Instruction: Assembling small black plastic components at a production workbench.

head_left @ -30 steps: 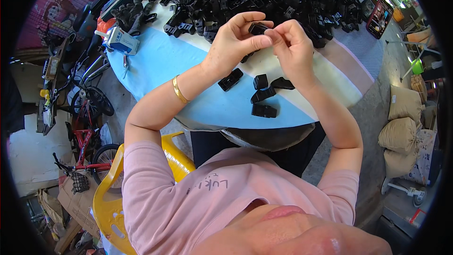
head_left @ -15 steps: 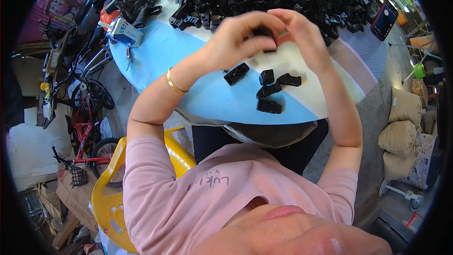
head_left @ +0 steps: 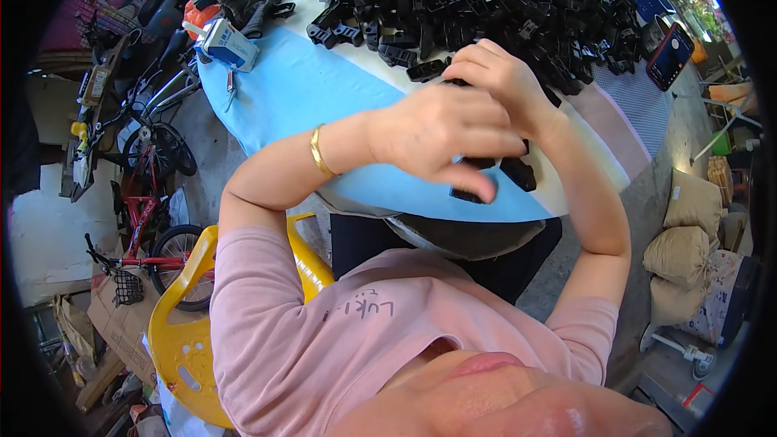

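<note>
My left hand (head_left: pixel 449 131) reaches across, in front of my right hand, over a few loose black plastic parts on the table. Its thumb stands apart from the fingers, and no held thing shows in it. Below it a black plastic part (head_left: pixel 518 174) shows beside the fingers, and another (head_left: pixel 466 195) peeks out under the thumb. My right hand (head_left: pixel 506 85) is curled just behind the left. A black plastic part (head_left: pixel 456 82) shows at its fingertips, mostly hidden by the left hand. A large pile of similar black parts (head_left: pixel 486 8) lies just beyond.
The table wears a blue and cream cloth (head_left: pixel 324 89). At its left lie a blue-and-white carton (head_left: pixel 231 44), a small metal tool (head_left: pixel 231 87) and dark gloves (head_left: pixel 247 4). A phone (head_left: pixel 670 57) stands at the right edge. A yellow chair (head_left: pixel 182 324) is left of me.
My left hand has left the black part between both hands and swung right and nearer to me, its thumb spreading over the loose parts. My right hand has come slightly nearer.
</note>
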{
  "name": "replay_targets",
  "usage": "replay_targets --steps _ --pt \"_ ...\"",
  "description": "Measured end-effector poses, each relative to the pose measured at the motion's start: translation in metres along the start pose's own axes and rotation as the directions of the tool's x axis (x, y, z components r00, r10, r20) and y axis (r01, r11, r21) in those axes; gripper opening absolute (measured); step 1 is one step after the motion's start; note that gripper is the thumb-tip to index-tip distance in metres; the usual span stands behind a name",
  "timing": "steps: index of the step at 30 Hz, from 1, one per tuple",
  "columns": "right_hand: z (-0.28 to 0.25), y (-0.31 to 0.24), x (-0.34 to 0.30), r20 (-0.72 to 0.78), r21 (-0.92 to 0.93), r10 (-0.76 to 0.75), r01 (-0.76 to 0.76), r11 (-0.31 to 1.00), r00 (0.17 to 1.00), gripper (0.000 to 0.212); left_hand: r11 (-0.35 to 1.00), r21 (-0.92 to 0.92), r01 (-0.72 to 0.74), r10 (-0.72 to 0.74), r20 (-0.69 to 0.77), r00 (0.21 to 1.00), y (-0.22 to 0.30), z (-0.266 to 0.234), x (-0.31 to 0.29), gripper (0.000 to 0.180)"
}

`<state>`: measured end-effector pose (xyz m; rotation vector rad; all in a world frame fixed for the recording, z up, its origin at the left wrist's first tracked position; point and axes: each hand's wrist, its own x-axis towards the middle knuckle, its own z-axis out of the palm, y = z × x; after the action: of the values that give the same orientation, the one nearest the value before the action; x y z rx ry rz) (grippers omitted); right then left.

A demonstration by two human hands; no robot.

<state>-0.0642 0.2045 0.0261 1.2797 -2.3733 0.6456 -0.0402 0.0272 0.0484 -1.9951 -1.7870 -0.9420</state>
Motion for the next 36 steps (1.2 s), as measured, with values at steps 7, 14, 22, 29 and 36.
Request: replay_targets --steps 7,14,22,29,36 --pt "0.001 -0.008 -0.009 -0.127 0.391 0.428 -0.351 0.851 0.895 0.028 0.628 0.447 0.637 -0.714 0.005 0.7 -0.043 -0.06 -0.039 0.022" --pt "-0.005 0.0 -0.01 -0.004 0.684 0.629 -0.457 0.569 0.777 0.028 0.564 0.533 0.631 -0.77 0.065 0.634 -0.043 -0.042 -0.034 0.02" --pt "-0.005 -0.013 -0.005 -0.272 0.756 0.54 -0.171 0.632 0.796 0.032 0.299 -0.829 0.472 -0.906 -0.092 0.413 -0.047 -0.016 -0.016 0.024" --pt "-0.004 -0.021 -0.004 -0.393 0.448 0.482 -0.295 0.844 0.783 0.034 0.314 -0.826 0.468 -0.907 -0.114 0.406 -0.04 0.0 -0.01 0.028" --pt "-0.002 -0.013 -0.005 -0.521 -0.049 0.123 -0.174 0.984 0.845 0.035 0.102 -0.933 0.344 -0.917 0.046 0.397 -0.025 0.006 -0.003 0.051"
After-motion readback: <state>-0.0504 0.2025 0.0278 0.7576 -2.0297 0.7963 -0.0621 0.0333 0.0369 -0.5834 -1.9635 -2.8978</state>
